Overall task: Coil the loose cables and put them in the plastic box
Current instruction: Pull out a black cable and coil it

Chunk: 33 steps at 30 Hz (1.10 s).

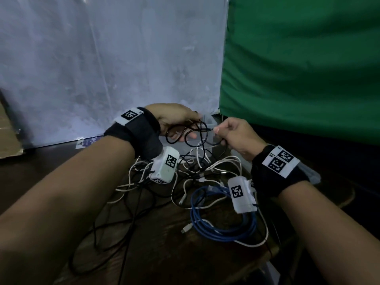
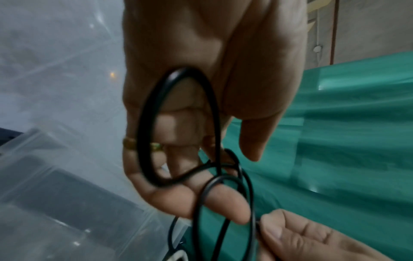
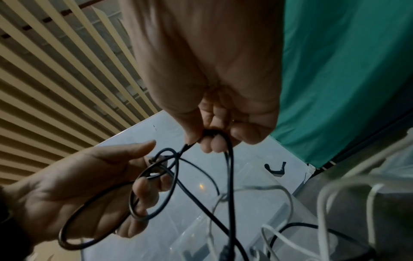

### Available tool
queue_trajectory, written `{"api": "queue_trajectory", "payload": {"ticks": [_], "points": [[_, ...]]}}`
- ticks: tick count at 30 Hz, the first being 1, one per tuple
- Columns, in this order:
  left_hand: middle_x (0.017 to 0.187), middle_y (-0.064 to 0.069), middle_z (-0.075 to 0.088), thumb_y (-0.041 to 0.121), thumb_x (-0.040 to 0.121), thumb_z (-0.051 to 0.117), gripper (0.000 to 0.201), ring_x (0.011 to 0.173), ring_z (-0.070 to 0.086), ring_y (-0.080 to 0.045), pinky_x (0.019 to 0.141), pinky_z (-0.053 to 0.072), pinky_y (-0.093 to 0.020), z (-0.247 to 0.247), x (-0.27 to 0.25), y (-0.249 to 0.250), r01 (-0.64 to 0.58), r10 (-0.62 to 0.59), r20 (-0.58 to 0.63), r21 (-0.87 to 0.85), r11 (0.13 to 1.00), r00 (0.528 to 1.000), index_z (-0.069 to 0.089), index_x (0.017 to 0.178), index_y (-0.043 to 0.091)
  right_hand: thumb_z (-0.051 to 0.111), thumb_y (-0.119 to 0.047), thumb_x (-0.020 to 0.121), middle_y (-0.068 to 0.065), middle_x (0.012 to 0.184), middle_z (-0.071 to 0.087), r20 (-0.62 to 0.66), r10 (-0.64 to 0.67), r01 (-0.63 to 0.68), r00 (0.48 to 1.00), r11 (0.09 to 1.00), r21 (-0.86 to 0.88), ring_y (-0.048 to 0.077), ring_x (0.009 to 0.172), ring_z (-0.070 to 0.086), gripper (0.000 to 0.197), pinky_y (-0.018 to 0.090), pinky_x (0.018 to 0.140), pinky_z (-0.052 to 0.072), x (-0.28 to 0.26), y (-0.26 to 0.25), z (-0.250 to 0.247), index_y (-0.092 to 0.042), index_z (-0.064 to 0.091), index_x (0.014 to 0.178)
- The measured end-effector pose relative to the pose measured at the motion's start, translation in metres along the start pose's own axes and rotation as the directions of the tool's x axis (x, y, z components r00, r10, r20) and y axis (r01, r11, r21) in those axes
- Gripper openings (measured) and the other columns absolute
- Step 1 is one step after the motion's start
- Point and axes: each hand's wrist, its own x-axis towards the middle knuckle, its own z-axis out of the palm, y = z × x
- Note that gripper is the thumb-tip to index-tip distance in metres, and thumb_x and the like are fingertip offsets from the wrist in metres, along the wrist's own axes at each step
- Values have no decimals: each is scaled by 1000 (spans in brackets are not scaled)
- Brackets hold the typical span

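**First black cable half coiled, the pile still waiting**

The left hand (image 1: 174,120) holds a few loops of a thin black cable (image 1: 185,132) across its palm, its fingers (image 2: 223,199) curled loosely under the loops with the thumb apart from them. The right hand (image 1: 236,134) pinches a further stretch of the same cable between thumb and curled fingers (image 3: 212,143), close beside the left hand. Both hands hang above the near wall of the clear plastic box (image 2: 67,203).

By my reading the work is at an early stage. The box appears to hold no coiled cable yet, though its floor is only partly in view. The black cable's tail trails down from the hands toward the heap. On the near side of the box lie tangled white cables (image 1: 216,167), more black ones, and a blue cable (image 1: 216,223) that lies in rough loops. All of these remain to be coiled and boxed.

The tabletop (image 1: 164,254) is dark, worn wood, dimly lit. Behind the box stands a pale sheeted wall (image 1: 102,68); to the right of it hangs a green cloth (image 1: 308,68). A piece of cardboard (image 1: 8,136) lies far to the left of the box.
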Motion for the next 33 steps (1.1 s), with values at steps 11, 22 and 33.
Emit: {"api": "queue_trajectory", "payload": {"ticks": [11, 22, 33], "points": [[68, -8, 50, -13, 83, 50, 45, 35, 46, -10, 46, 30, -20, -3, -7, -20, -73, 102, -195, 152, 986, 976, 42, 110, 22, 35, -18, 102, 9, 85, 68, 63, 168, -177, 984, 967, 186, 21, 60, 63, 17, 26, 51, 44, -12, -17, 8, -18, 40, 86], [65, -8, 55, 3, 95, 49, 14, 41, 58, -8, 40, 49, -20, -4, -22, -17, -241, 207, -278, -95, 966, 938, 55, 83, 8, 60, 10, 84, 13, 73, 61, 118, 152, -168, 981, 976, 136, 19, 54, 65, 23, 28, 48, 53, -19, -25, 5, -10, 49, 82], [64, -1, 45, 28, 93, 38, 31, 55, 42, -16, 57, 40, -25, -3, -26, -33, -27, -25, -237, -212, 977, 971, 47, 67, 14, 62, 19, 73, 16, 75, 61, -47, 137, -138, 989, 990, -21, 29, 76, 68, 35, 45, 69, 60, -13, -22, 7, -12, 47, 67]]}}
